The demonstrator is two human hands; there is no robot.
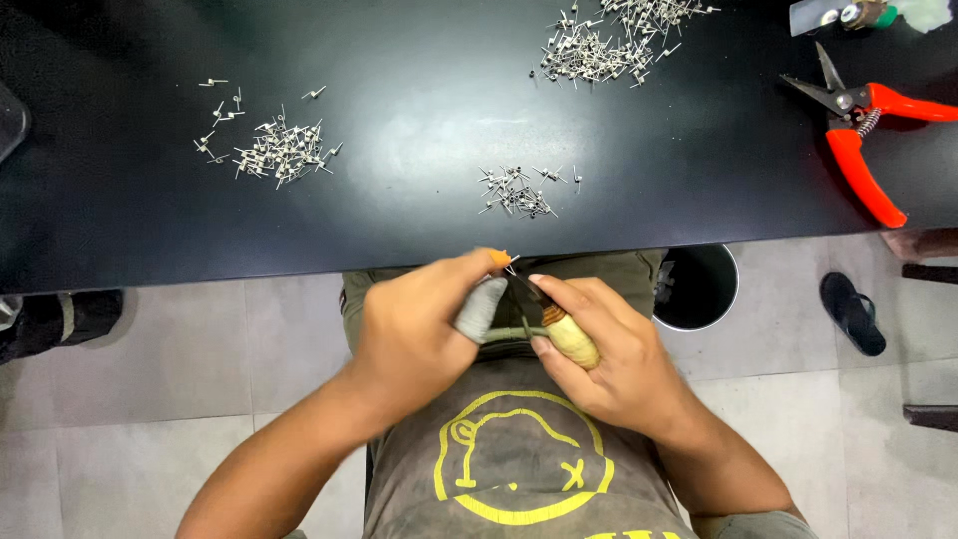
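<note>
My left hand (424, 324) pinches a tiny metal pin (512, 264) between an orange-tipped finger and a thumb wrapped in a grey cover. My right hand (599, 349) grips a small knife with a pale wooden handle (571, 339); its dark blade points up toward the pin. Both hands meet over my lap, just below the front edge of the black table (399, 230). Closest to them on the table lies a small pile of metal pins (517, 192).
A larger heap of pins (279, 152) lies at the left of the table, another heap (609, 40) at the back. Orange-handled snips (863, 135) rest at the right. Under the table stand a black round bin (699, 287) and a dark sandal (853, 312).
</note>
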